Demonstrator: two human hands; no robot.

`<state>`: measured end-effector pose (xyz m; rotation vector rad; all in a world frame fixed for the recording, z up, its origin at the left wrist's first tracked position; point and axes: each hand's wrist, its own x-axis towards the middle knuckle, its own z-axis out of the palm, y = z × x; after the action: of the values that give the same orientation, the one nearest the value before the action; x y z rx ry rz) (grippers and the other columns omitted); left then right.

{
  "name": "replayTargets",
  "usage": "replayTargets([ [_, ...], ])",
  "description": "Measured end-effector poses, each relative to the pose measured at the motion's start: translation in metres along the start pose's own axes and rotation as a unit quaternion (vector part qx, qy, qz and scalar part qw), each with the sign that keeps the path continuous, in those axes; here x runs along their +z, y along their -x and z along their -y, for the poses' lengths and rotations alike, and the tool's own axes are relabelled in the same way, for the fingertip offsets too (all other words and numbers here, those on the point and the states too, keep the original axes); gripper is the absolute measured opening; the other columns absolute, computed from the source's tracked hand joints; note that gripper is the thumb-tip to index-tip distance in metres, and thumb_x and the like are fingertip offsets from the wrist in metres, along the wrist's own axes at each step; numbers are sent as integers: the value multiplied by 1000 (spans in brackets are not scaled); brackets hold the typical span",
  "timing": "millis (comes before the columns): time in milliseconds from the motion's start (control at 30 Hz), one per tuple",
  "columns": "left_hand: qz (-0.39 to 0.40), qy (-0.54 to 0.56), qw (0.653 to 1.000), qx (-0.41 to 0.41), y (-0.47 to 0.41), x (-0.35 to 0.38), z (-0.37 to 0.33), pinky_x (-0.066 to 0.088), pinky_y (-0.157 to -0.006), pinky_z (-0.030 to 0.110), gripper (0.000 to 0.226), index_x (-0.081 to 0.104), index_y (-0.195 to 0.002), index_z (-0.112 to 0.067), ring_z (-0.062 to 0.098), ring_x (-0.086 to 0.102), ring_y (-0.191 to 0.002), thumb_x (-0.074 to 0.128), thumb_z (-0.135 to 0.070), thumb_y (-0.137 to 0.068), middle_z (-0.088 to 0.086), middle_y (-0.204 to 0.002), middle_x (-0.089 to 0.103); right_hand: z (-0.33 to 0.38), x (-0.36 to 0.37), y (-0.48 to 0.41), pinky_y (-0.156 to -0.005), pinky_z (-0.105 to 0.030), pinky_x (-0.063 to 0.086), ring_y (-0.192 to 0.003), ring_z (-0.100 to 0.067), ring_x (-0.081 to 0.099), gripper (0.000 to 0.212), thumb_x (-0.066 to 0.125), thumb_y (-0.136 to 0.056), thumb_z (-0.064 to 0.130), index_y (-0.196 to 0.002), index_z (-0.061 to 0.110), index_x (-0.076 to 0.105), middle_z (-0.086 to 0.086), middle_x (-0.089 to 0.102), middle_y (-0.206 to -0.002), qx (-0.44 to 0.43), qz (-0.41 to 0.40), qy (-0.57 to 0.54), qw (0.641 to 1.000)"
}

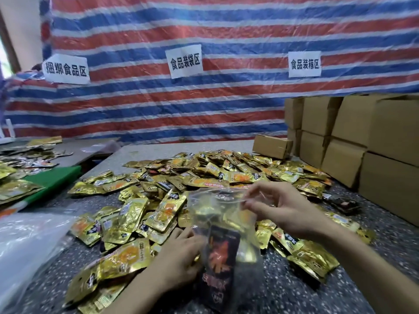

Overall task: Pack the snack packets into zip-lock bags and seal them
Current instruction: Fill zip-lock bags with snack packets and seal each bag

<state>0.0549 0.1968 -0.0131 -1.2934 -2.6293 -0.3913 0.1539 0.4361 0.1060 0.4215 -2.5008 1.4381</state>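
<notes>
**Bag loaded, seal pending**

Bag (226, 214) held upright over the table (340, 291), just in front of the loose packets (226, 173). Gold ones and a black packet (223, 257) are inside. Left hand (179, 257): fingers curled round the bag's lower side. Right hand (283, 209): thumb and forefinger pinch the mouth rim, other fingers lifted. Mouth looks unsealed (blurred). Judged step: closing. Next: align the zip strips and press along the full width, contents clear of the track.

Bare left hand (181, 257) and right hand (283, 209), bare forearms (362, 268).
</notes>
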Motion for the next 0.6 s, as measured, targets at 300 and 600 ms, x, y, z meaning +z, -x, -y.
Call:
replayTargets([
  [300,-76,231,963,-115,-7,-45,-4,45,-64,7,25,65,-99,-36,-5,60,-81,50,-17,-102,-16,-97,65,6,17,0,-74,-50,63,-93,-29,74,13,65,-91,-2,-84,8,68,-15,74,-105,43,-103,-171,979],
  [600,-316,233,908,-148,15,-144,9,56,-55,23,16,60,-98,-10,21,61,-80,45,-12,-104,6,-90,61,23,17,-2,-82,-51,61,-98,-27,71,11,69,-91,11,-85,3,71,-9,74,-97,66,-98,-52,992],
])
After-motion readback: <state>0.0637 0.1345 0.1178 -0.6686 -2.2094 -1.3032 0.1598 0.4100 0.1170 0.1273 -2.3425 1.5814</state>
